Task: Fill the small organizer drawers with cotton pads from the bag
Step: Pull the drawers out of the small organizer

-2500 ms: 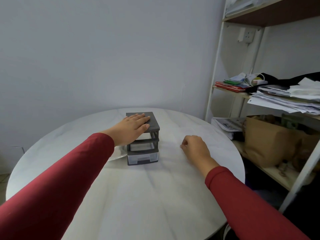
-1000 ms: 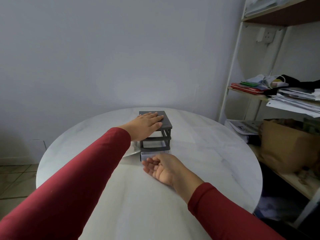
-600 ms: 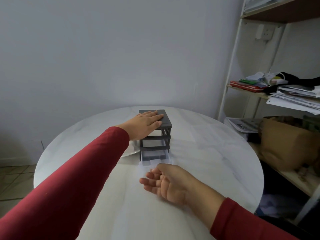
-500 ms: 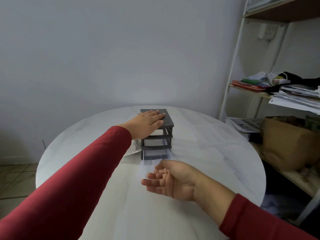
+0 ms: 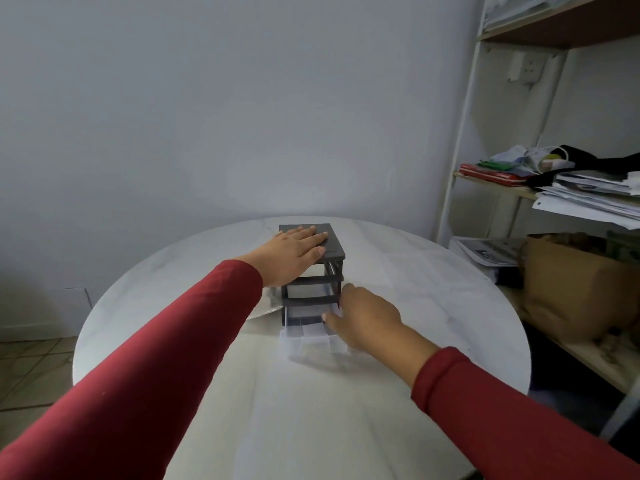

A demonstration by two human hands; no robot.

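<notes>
Single view, worn on my head: the wide lens faces forward and down across the round bench (image 5: 398,427) to the wall (image 5: 242,116). My left hand (image 5: 294,254) and right hand (image 5: 367,320) fall mid-frame, near; a shelf (image 5: 561,27) edges the right.

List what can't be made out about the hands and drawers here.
Head view only.
- Right hand: fingertips hidden by the hand itself, so its grip on the clear drawer is unclear.
- Drawer's contents: blurred.
- Pale item left of the organizer: mostly behind the left sleeve; maybe the bag.
</notes>
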